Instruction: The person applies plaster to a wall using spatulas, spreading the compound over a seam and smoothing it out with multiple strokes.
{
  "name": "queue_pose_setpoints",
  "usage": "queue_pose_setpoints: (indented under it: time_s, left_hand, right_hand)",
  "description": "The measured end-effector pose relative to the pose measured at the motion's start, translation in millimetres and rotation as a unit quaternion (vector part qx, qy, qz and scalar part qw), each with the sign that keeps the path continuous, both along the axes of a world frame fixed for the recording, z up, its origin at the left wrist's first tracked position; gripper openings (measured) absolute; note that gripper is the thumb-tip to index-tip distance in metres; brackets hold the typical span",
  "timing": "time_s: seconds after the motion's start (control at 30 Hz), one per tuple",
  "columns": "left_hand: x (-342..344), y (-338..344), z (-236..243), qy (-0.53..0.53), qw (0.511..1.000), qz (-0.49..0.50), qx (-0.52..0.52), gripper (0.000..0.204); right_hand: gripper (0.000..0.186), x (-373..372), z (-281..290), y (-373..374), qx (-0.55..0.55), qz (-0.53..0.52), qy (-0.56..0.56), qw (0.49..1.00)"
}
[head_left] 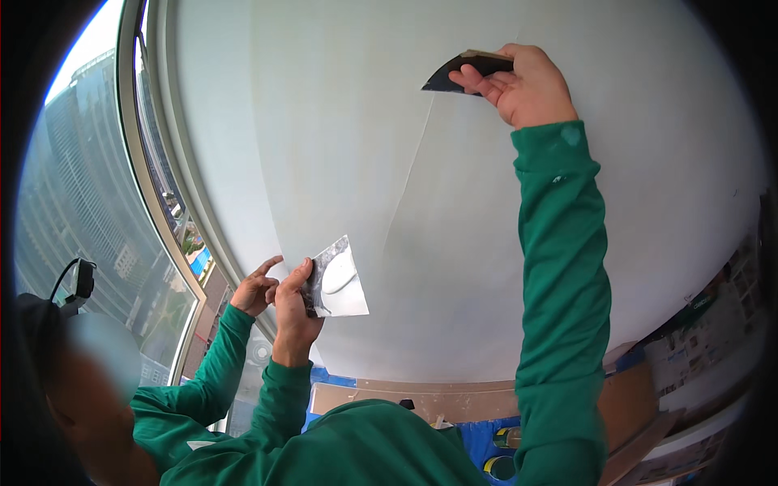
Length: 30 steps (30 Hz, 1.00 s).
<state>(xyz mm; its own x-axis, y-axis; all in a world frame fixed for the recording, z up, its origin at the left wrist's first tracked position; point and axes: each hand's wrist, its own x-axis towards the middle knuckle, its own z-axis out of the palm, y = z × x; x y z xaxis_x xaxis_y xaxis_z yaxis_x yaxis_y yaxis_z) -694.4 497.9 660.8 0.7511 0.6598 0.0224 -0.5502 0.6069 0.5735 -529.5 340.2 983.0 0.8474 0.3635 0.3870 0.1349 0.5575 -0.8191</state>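
Raised high, my right hand [531,85] is closed on a wide dark-bladed scraper [454,77], held at the pale wall [340,146]. From just below the blade a thin ridge line [409,174] runs down the wall surface. Lower down, my left hand [296,304] grips a shiny, smeared metal plate [320,274], its thumb on the near edge. A mound of white putty [338,277] lies on that plate. My sleeves are green, with white specks on the right cuff.
Close at my left, a co-worker in green has a hand [255,290] near the wall, beside my left hand. A window frame [150,170] stands beyond, tall buildings outside. Below are cardboard [454,397], blue sheeting [478,441] and a round tin [500,467].
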Motion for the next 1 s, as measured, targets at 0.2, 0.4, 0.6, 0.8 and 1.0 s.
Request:
queue_pose_setpoints:
  time_s: [0.2,0.4,0.6,0.8,1.0]
  left_hand:
    - [18,4,-16,0.004,0.999,-0.036,-0.039,0.021]
    - [16,5,-20,-0.003,0.997,-0.053,-0.059,0.022]
    - [15,5,-23,-0.003,0.995,-0.075,-0.071,0.026]
    - [-5,10,-20,0.014,0.995,-0.019,-0.092,0.024]
    - [33,-16,-30,0.041,0.99,-0.075,-0.107,0.021]
  right_hand:
    - [0.04,-9,86,24,-0.015,-0.079,0.019,0.997]
    - [0.043,-20,158,36,0.002,-0.083,-0.02,0.996]
    - [0.043,-33,148,33,0.035,-0.088,-0.062,0.994]
    - [0.03,-19,-81,-12,0.012,-0.058,-0.131,0.99]
    - [0.042,-59,-298,-49,-0.03,-0.061,0.002,0.998]
